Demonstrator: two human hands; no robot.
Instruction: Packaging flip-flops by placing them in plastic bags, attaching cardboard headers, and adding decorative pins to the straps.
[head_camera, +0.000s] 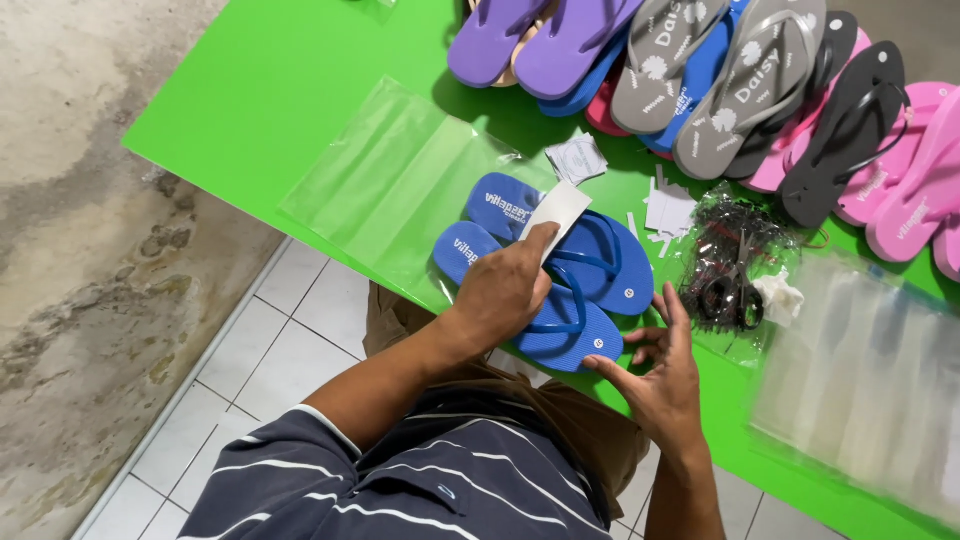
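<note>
Blue flip-flop pair (590, 290) lies on green table (280, 90), overlapping clear bag (400, 180). Left hand (505, 290) presses it, fingers closed on white card (555, 212); card could slip w/ loose pinch. Right hand (660, 385) open, empty, just right of pair. Stacked sandals (720, 80) behind pair, scissors (735, 285) to its right crowd the space.

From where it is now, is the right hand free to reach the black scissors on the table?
Probably yes. The right hand is open and holds nothing, just beside the blue flip-flops. The scissors lie close to its fingertips on the green table, amid black ties, with nothing between them.
</note>
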